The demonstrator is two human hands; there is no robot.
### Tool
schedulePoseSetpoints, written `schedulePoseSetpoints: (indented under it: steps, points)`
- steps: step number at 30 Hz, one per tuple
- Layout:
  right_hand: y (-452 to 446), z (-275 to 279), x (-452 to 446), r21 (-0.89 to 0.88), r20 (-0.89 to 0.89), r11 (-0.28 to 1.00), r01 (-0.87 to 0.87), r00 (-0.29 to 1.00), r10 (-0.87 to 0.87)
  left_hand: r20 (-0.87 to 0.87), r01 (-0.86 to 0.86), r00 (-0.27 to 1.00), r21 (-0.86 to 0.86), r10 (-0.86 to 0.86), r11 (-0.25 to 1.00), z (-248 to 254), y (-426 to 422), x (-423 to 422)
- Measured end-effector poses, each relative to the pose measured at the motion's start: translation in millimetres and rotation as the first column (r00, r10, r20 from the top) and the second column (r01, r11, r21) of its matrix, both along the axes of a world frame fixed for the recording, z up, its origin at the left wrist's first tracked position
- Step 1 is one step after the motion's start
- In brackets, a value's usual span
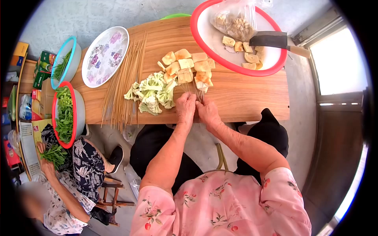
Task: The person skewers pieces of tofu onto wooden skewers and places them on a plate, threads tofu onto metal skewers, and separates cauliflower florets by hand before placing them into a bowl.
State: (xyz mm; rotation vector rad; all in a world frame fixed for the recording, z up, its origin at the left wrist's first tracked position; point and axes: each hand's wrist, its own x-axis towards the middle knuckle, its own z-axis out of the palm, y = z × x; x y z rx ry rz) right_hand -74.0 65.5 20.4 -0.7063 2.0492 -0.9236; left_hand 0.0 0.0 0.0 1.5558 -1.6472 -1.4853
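Observation:
Side by side at the table's near edge, my left hand [186,105] and my right hand [208,111] are both closed. Thin bamboo skewers [200,94] show between and above my fingers, pointing toward pieces of fried tofu [203,79]. Which skewers pierce tofu is too fine to make out. More tofu chunks [186,63] lie in a group just beyond my hands. To the left of my hands is a pile of pale cauliflower florets [151,94]. A large spread of loose bamboo skewers [124,84] lies further left.
A red-rimmed basin [281,59] holds tofu and a plastic bag [236,21]; a cleaver [269,40] rests across its rim. At left are a floral tray [88,74], a blue-rimmed bowl [55,84] and a red-rimmed bowl of greens [65,114]. A seated person [65,196] holds leafy greens.

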Motion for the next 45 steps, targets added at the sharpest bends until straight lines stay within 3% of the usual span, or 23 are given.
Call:
schedulePoseSetpoints:
  steps: [2, 3, 5, 11, 15, 18, 24, 26, 29, 33, 35, 39, 42, 45]
  points:
    - [-1, 4, 0, -0.059, 0.217, 0.993, 0.104, 0.972, -0.089, -0.168, -0.017, 0.985, 0.179, 0.048, 0.984, 7, 1, -1]
    - [1, 9, -2, -0.055, 0.214, 0.993, 0.104, 0.973, -0.090, -0.171, -0.017, 0.984, 0.183, 0.048, 0.983, 8, 2, -3]
    - [2, 17, -4, -0.048, 0.346, 0.988, 0.144, 0.931, -0.119, -0.256, -0.016, 0.960, 0.360, 0.115, 0.933, 8, 1, -3]
    - [-1, 24, -4, -0.058, 0.478, 0.983, 0.174, 0.869, -0.125, -0.256, -0.044, 0.956, 0.358, 0.143, 0.933, 22, 2, -6]
    - [0, 12, 3, -0.127, 0.427, 0.958, 0.256, 0.886, -0.180, -0.309, -0.026, 0.936, 0.418, 0.169, 0.908, 27, 2, -7]
    - [3, 12, 4, -0.047, 0.551, 0.940, 0.338, 0.793, -0.258, -0.233, -0.046, 0.958, 0.456, 0.168, 0.889, 33, 2, -3]
    - [8, 21, -5, 0.001, 0.712, 0.970, 0.244, 0.681, -0.172, -0.201, -0.056, 0.971, 0.332, 0.128, 0.942, 13, 3, -5]
    - [8, 15, -5, -0.041, 0.746, 0.978, 0.206, 0.657, -0.107, -0.194, 0.025, 0.981, 0.259, 0.027, 0.966, 19, 6, -6]
    - [8, 10, -5, -0.039, 0.668, 0.991, 0.129, 0.740, -0.071, -0.109, 0.066, 0.994, 0.329, -0.032, 0.942, 46, 8, -10]
    - [10, 10, -7, -0.066, 0.623, 0.998, 0.005, 0.781, 0.037, -0.166, 0.114, 0.985, 0.356, -0.058, 0.927, 49, 5, -9]
    - [11, 18, -7, -0.050, 0.384, 0.988, -0.147, 0.910, 0.155, -0.170, 0.111, 0.984, 0.333, -0.056, 0.937, 45, 3, -7]
    - [17, 42, -10, -0.081, 0.406, 0.982, -0.173, 0.894, 0.191, -0.192, 0.104, 0.980, 0.326, -0.042, 0.940, 55, 2, -8]
    - [25, 44, -12, -0.201, 0.361, 0.970, -0.140, 0.910, 0.206, -0.176, 0.189, 0.975, 0.344, -0.134, 0.920, 55, -3, -7]
    - [30, 71, -18, -0.239, 0.441, 0.967, -0.087, 0.878, 0.188, -0.217, 0.144, 0.972, 0.256, -0.088, 0.956, 47, -1, -8]
